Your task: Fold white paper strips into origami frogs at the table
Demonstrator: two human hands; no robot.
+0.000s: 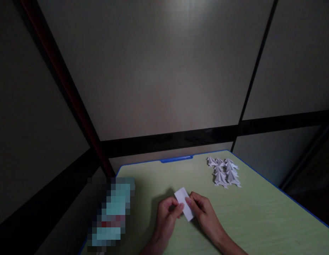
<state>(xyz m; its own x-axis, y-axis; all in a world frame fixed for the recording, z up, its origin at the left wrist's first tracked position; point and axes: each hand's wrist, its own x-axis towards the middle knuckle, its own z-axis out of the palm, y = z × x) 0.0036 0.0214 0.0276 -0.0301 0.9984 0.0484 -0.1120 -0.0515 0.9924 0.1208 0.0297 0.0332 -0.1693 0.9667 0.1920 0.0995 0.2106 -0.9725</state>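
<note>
Both hands low centre, just above the green surface [260, 219]. Left hand [166, 214] and right hand [204, 212] each pinch a small white folded paper strip [183, 202], one hand per long side. Fingers [178, 209] are clamped together on the paper, thumbs on top, probably to keep the layers flat and lined up. The strip is tilted, far end up and left, near end down and right, and is held close to the body over the surface; I can't tell if it touches. A cluster of folded paper figures [225, 173] lies well apart at the far right corner, likely parked clear of the hands. A blurred patch [111, 212] sits at the left edge. Dark panelled wall [164, 71] behind.
</note>
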